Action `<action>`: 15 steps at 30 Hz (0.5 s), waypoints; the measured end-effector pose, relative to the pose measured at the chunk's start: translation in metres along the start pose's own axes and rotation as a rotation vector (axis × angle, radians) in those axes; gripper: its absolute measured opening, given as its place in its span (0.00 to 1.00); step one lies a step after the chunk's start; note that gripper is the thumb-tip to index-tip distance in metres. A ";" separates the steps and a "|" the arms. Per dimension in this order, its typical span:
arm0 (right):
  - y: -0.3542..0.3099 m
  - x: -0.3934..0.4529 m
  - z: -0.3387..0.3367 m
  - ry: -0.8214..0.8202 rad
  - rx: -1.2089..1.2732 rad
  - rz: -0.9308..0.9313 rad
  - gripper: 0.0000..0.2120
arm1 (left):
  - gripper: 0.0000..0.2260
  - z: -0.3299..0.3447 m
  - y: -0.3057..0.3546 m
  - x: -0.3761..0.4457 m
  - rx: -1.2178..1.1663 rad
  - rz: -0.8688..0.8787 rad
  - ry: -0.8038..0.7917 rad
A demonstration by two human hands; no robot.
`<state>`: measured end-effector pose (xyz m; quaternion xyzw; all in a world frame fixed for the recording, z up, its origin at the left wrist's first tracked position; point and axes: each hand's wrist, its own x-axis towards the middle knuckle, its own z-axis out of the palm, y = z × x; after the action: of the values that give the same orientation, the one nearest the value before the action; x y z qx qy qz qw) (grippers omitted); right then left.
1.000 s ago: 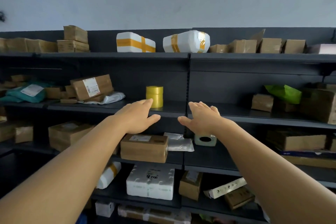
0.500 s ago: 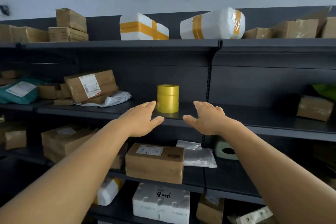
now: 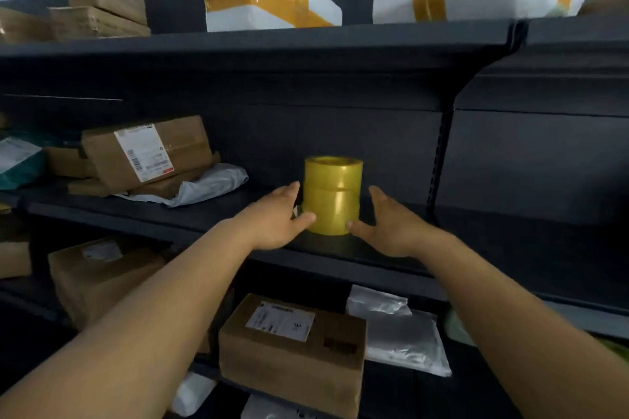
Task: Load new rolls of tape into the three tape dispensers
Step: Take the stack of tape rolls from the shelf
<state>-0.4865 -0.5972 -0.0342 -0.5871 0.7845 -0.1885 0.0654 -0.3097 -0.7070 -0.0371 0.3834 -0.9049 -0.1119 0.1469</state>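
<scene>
Both hands are now flanking the tape stack (image 3: pixel 333 196), where half a second ago they were hovering short of it, in front of the shelf (image 3: pixel 211 214) edge. The left hand (image 3: pixel 276 218) is lying along the stack's left side with fingers straight and the thumb touching the lower roll's front. The right hand (image 3: pixel 386 224) is mirroring it on the right, fingers extended, thumb tip meeting the stack's base. Neither hand is curling round the rolls; both are spread wide, cupping but not gripping. The yellow rolls are standing upright, stacked, on the middle shelf just behind its front lip. To the stack's right the shelf is lying bare as far as the upright post (image 3: pixel 439 160). To its left, a grey bag (image 3: pixel 207 185) and a labelled box (image 3: pixel 149 150) are sitting well apart from the left hand.
</scene>
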 end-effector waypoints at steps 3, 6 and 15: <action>0.007 0.027 0.007 0.015 0.193 -0.007 0.47 | 0.38 0.008 -0.012 0.026 -0.127 -0.005 0.010; 0.009 0.052 0.008 0.030 0.348 0.033 0.52 | 0.44 0.017 -0.025 0.051 -0.291 -0.005 -0.004; 0.009 0.095 0.024 0.045 0.599 0.086 0.60 | 0.55 0.032 -0.047 0.107 -0.557 0.079 -0.083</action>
<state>-0.5156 -0.6897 -0.0480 -0.5037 0.7192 -0.4217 0.2262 -0.3602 -0.8141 -0.0622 0.2879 -0.8587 -0.3661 0.2139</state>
